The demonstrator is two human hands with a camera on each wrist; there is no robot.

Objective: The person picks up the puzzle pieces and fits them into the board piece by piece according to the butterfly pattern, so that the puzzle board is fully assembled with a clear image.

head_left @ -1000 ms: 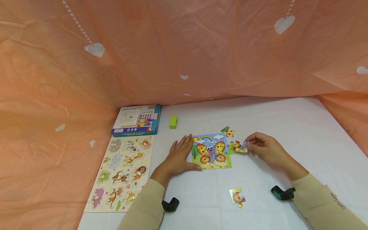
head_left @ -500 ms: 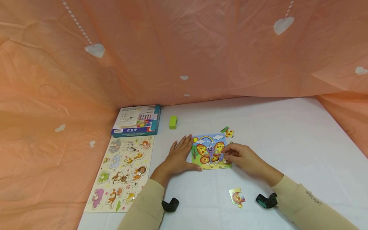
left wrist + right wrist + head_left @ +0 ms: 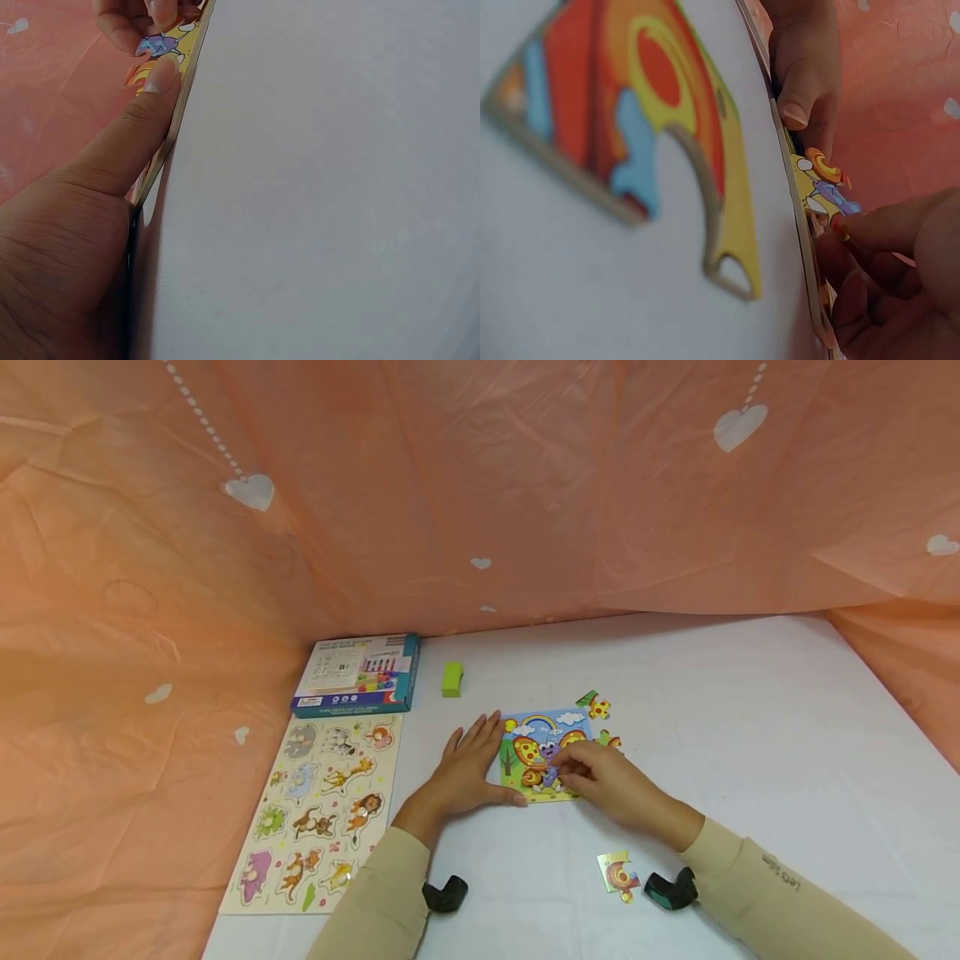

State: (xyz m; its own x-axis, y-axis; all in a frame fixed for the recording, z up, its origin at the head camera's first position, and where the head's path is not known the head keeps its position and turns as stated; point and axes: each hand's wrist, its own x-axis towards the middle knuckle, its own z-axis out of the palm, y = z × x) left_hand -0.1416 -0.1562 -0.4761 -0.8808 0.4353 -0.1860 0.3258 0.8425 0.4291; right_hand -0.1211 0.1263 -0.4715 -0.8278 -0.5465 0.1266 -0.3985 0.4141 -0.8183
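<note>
A square butterfly picture board [image 3: 536,722] lies on the white table. Along its left edge lies my left hand [image 3: 468,768], fingers straight, with the thumb pressing the near left corner. My right hand [image 3: 613,787] pinches a jigsaw piece [image 3: 829,191] with orange and purple print, low over the board's lower middle. In the head view the fingers cover most of this piece. Beyond the board's upper right corner is a loose yellow and green jigsaw piece [image 3: 597,705]. Another piece [image 3: 608,739] shows partly behind the right hand.
Nearer the front lies one more jigsaw piece [image 3: 619,877], close to the right wrist's black camera [image 3: 671,890]. An animal peg puzzle [image 3: 315,793] is at the left, below a boxed toy [image 3: 356,672]. A green block [image 3: 452,679] stands behind the board.
My right hand has carried the jigsaw piece leftward, from beside the board to over its lower middle. The left hand has stayed in place.
</note>
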